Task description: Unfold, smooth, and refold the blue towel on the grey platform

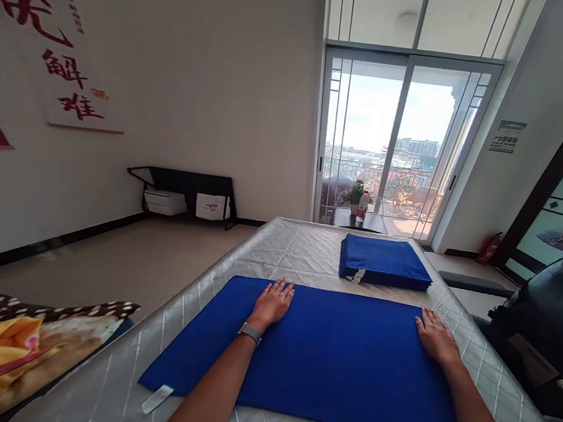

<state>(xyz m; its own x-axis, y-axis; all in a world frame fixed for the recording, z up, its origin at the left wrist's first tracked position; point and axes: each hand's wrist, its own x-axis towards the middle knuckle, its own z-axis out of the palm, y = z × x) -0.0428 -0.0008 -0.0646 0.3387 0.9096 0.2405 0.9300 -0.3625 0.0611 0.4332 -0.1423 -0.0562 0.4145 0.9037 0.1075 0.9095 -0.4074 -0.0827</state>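
A blue cloth [341,358] lies spread flat in front of me on a silvery quilted mattress [288,245]. My left hand [273,304] rests on the cloth near its far edge, fingers stretched out. At the far right corner my right hand [438,336] lies flat, its fingers extended along the edge. A white label [158,399] sticks out from the cloth's near left corner. Beyond the cloth sits a folded stack of blue cloths [382,258], with a small white tag at its near side. Neither hand grips anything.
On the left, yellow and brown patterned bedding [4,356] lies beside the mattress. A black rack [190,195] with white boxes stands by the wall. Past the far edge, a small table [358,220] holds a bottle [363,206] and plant. A dark leather chair [558,300] is at right.
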